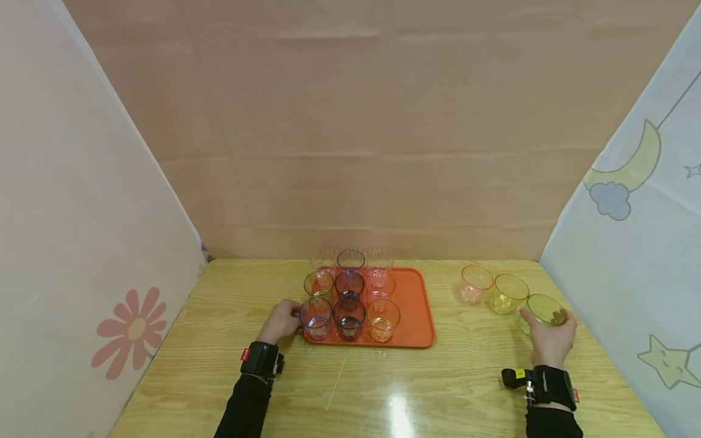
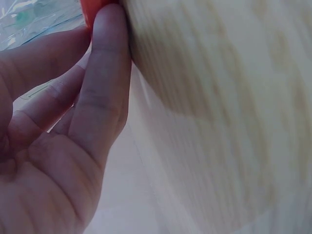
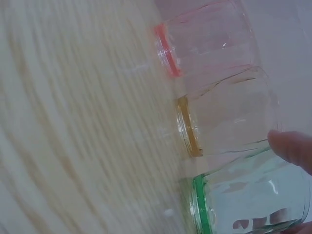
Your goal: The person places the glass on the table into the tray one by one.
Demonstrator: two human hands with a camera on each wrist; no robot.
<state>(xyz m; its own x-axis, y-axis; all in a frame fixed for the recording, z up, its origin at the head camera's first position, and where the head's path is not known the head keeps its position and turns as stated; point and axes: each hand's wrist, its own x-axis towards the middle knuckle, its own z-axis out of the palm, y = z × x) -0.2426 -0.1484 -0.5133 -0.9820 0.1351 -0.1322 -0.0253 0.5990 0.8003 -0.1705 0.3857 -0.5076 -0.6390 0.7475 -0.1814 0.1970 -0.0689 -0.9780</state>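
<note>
An orange-red tray lies on the table, bearing several clear and tinted glasses in rows. My left hand is at its left edge, beside the front-left bluish glass. The left wrist view has thumb and finger pinching the red tray edge. On the right, my right hand grips a green-rimmed glass, thumb on its near-left side and fingers around the right. Up close, the green glass stands upright at the table surface, its fingertips partly seen through the glass.
A yellow glass stands just left of the green one, and a pink glass beyond it. Wooden table lies between tray and glasses. A brown backdrop rises behind; patterned cloth panels flank the table.
</note>
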